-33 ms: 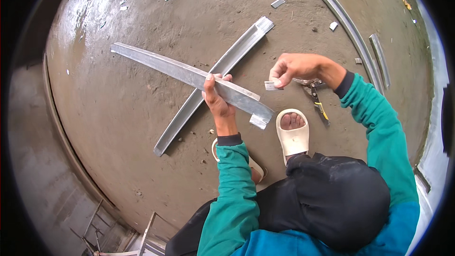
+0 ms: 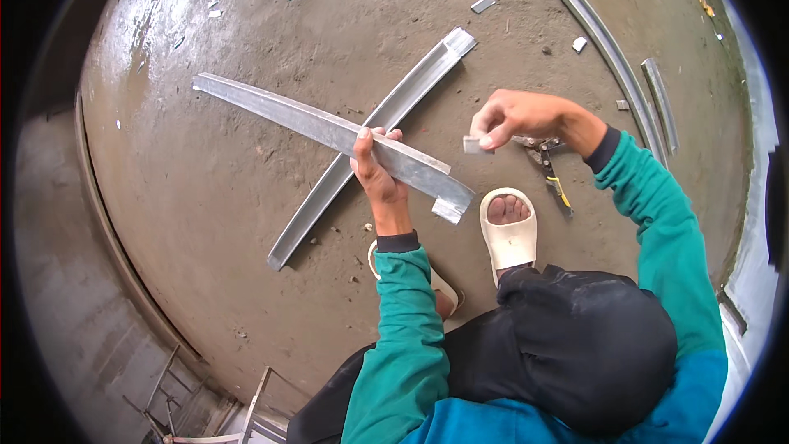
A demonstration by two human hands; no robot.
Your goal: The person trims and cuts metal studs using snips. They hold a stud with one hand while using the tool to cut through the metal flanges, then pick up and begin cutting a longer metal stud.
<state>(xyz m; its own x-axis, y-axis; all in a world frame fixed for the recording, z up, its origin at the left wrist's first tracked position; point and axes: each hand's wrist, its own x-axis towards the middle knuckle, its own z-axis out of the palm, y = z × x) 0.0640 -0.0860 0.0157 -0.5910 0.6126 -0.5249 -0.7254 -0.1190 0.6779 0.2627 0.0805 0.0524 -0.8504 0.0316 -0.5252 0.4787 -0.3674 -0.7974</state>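
My left hand [image 2: 380, 171] is wrapped round a silver metal channel [image 2: 288, 113], its thumb on top. That channel slants from the upper left to a cut end with a bent tab [image 2: 448, 210] near my feet. Beneath it, a second metal channel [image 2: 309, 212] lies on the floor, the two crossing like an X. Between thumb and fingers, my right hand [image 2: 516, 119] pinches a small metal offcut [image 2: 474, 145], just apart from the held channel's near end. Tin snips [image 2: 549, 173] with yellow and black handles lie below my right wrist, their jaws partly hidden.
Small metal offcuts [image 2: 483, 3] are scattered over the rough concrete floor [image 2: 205, 222]. A long curved-looking channel [image 2: 604, 41] and a shorter strip [image 2: 660, 105] lie on the right. My feet in cream slides [image 2: 511, 240] are close in front. A metal frame [image 2: 256, 411] stands at the lower left.
My right hand has shifted very slightly to the right and tilted the small offcut. My left hand and the channel it holds look the same.
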